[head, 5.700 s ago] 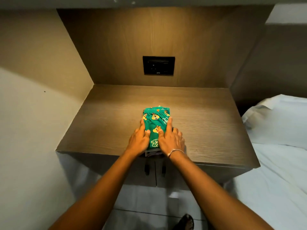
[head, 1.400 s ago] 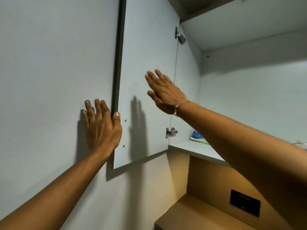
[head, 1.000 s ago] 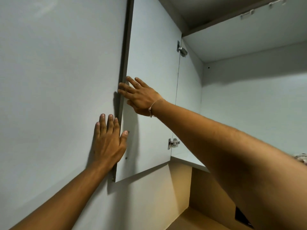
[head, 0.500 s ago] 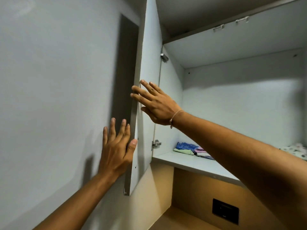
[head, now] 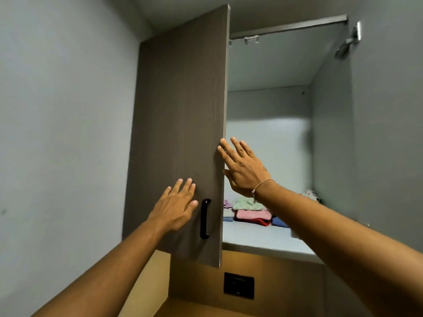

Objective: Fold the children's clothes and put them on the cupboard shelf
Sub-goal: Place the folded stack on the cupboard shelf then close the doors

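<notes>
From the head view, the left hand (head: 176, 209) lies flat and open on the brown outer face of the cupboard door (head: 180, 133), just left of the black handle (head: 205, 218), gripping nothing; spread like this it looks set to push the door rather than pull it. The right hand (head: 242, 168) is open too, fingers (head: 225, 154) splayed against the door's free edge, likely to steady or guide the swing; it holds nothing. The door stands partly open, edge toward the camera, so the shelf (head: 263, 239) shows behind it. The folded clothes (head: 249, 213) sit in small stacks at the back of the shelf, pink, green and blue, with another pale piece (head: 310, 194) at the far right. With both hands empty and the stacks in place, closing the cupboard seems the step in hand. A dark wall plate (head: 238, 285) sits below.
</notes>
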Demonstrator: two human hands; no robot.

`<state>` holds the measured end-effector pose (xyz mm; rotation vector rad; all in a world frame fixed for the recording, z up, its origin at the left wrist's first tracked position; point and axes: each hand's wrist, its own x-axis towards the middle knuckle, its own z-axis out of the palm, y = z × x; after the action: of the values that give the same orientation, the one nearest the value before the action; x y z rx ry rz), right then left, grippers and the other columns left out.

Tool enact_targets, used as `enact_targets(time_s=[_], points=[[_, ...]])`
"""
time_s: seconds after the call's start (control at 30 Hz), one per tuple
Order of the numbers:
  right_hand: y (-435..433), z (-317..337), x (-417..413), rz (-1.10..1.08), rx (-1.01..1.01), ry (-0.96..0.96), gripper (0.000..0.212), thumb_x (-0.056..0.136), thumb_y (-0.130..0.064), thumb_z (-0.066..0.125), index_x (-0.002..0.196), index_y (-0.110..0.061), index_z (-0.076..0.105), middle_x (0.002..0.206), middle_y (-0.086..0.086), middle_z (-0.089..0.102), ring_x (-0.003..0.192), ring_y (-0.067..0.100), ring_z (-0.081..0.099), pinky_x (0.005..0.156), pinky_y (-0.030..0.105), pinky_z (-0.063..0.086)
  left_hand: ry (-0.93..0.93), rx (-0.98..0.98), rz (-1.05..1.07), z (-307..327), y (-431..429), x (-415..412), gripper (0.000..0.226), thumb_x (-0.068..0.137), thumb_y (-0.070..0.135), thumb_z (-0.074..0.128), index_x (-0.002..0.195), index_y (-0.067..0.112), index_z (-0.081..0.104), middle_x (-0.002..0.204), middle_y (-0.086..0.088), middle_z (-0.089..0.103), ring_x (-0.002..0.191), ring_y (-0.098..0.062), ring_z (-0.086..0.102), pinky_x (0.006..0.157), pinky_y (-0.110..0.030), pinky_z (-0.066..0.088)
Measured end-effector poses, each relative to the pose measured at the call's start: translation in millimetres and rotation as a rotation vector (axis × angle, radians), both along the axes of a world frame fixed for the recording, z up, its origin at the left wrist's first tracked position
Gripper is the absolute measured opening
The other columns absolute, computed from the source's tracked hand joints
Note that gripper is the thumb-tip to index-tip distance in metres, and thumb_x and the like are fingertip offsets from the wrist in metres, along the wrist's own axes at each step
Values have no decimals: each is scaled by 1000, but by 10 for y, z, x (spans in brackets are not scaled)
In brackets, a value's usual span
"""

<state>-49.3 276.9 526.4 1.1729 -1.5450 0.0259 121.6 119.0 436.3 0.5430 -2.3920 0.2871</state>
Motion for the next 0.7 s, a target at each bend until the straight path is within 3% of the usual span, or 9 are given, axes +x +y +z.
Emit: enact_targets(time_s=[0.13,0.33,0.5,0.57,0.7], points=[[-153,11,-240,-161,35,-66,66,101,-48,18,153,-15,-5,161,9,-8,148,34,-9,121,46,-4,-68,-47,8,-6,-253,-310,60,103,44,19,152,21,-7,159,4,-17,149,-19,-12,122,-44,-1],[-361,-2,-467,-231,41,-146,68,101,-48,20,152,-14,-9,161,9,-12,147,34,-12,121,47,-3,-57,-72,-46,-54,-510,-568,62,103,48,18,151,22,-11,156,4,-23,148,-19,-16,122,-45,-2],[-466,-80,-516,-243,10,-164,70,102,-47,23,151,-13,-13,160,10,-15,147,35,-13,119,45,-7,-23,-123,-56,-148,-676,-666,74,82,60,-8,146,26,-18,156,3,-24,146,-19,-18,119,-45,-9],[-467,-78,-517,-260,13,-167,70,102,-47,23,151,-14,-13,160,10,-15,147,35,-12,120,45,-6,-7,-140,-64,-176,-698,-672,77,79,60,-10,147,25,-17,156,3,-23,147,-19,-18,118,-44,-11],[-398,-30,-459,-285,54,-188,67,102,-47,21,152,-15,-9,161,7,-11,147,34,-13,120,47,-4,-19,-278,-51,-129,-773,-599,75,87,58,2,152,21,-3,160,-1,-10,150,-23,-2,120,-48,4]])
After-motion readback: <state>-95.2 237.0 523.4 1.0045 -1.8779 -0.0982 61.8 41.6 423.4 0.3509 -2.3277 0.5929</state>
